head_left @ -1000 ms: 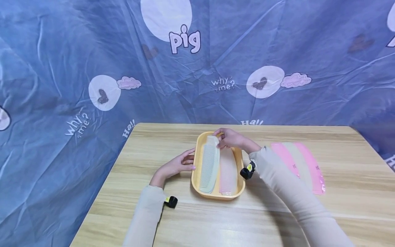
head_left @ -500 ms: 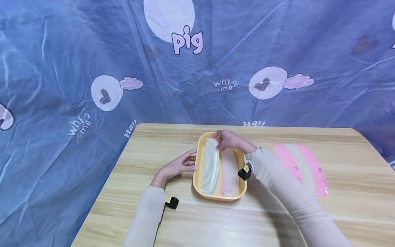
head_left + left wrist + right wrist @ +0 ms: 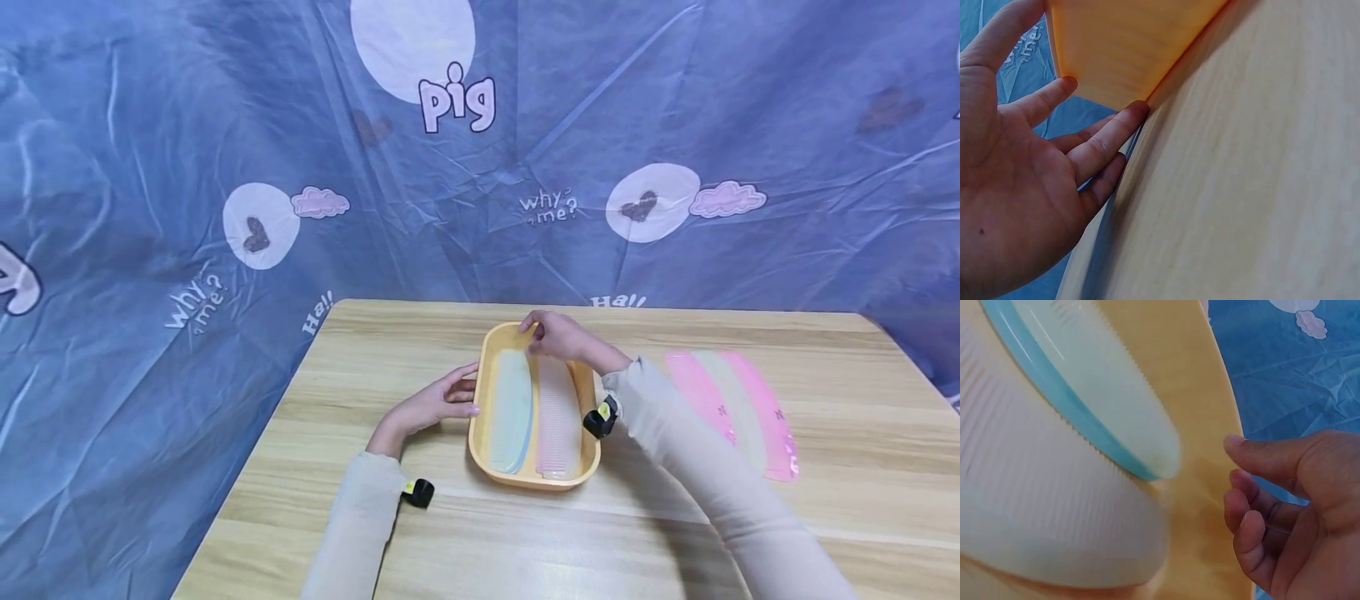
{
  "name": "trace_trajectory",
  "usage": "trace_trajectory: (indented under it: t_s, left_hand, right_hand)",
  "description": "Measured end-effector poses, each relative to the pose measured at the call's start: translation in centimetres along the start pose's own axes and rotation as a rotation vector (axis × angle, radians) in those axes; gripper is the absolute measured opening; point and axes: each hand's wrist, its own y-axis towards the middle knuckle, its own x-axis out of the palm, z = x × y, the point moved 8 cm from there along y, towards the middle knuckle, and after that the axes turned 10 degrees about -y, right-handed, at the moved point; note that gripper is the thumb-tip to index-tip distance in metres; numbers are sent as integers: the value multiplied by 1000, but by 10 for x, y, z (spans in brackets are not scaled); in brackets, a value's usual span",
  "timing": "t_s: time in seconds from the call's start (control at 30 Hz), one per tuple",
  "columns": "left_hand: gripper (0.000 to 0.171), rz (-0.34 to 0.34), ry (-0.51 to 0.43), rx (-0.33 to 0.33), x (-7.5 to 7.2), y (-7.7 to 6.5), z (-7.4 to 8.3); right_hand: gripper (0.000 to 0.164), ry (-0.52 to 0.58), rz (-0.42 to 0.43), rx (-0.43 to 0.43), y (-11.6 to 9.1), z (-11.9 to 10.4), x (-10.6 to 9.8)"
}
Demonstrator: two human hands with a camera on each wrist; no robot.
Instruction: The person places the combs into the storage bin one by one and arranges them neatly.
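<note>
In the head view the left hand (image 3: 427, 406) reaches in from lower left, fingers mostly straight, fingertips touching the outer wall of a yellow tray (image 3: 536, 482); its grip is relaxed. The right hand (image 3: 558, 335) bends over the tray's far end, thumb and fingers loosely curled, its grip released. A pale green comb (image 3: 510, 404) lies inside at the tray's left, an aqua edge (image 3: 1066, 406) showing beneath it, beside a pink comb (image 3: 557, 417). Whether each is single or stacked is hard to tell. Both sleeves run off the bottom of the frame. Pink strips (image 3: 692, 379) flank a pale strip (image 3: 727, 392) at right, partly behind the right sleeve. The wood-grain table (image 3: 352, 358) meets a creased blue printed cloth (image 3: 465, 250).
</note>
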Motion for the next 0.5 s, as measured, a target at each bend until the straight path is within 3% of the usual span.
trace_trajectory:
  t_s: [0.13,0.3,0.5]
  left_hand:
    - [81,6,6,-6,-1,0,-1]
    - [82,6,13,-8,-1,1,-3]
    - [84,6,13,-19,0,1,-1]
  right_hand:
    - [30,76,45,-10,-6,2,-12]
    - [35,208,31,-22,-14,10,-24]
    - [36,264,15,-6,-29,17,-40]
